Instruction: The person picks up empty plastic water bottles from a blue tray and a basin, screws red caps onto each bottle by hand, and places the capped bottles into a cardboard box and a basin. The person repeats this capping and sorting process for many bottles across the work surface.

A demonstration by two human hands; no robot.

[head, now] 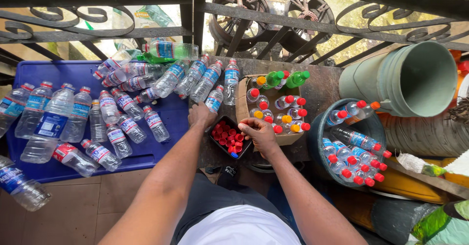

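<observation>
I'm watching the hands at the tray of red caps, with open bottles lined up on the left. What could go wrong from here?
The left hand grips a small bottle leaning against a tight row of bottles; pulling it could roll its neighbours. The right hand reaches into the black tray heaped with red caps; caps may spill over its rim. The cardboard box sits close beside and could be nudged.

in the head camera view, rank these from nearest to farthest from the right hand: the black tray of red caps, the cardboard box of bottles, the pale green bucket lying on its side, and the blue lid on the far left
1. Black tray of red caps: right hand reaches into it.
2. Cardboard box of bottles: just behind the hand.
3. Pale green bucket: upper right, on its side.
4. Blue lid: far left, under scattered clear bottles.
</observation>
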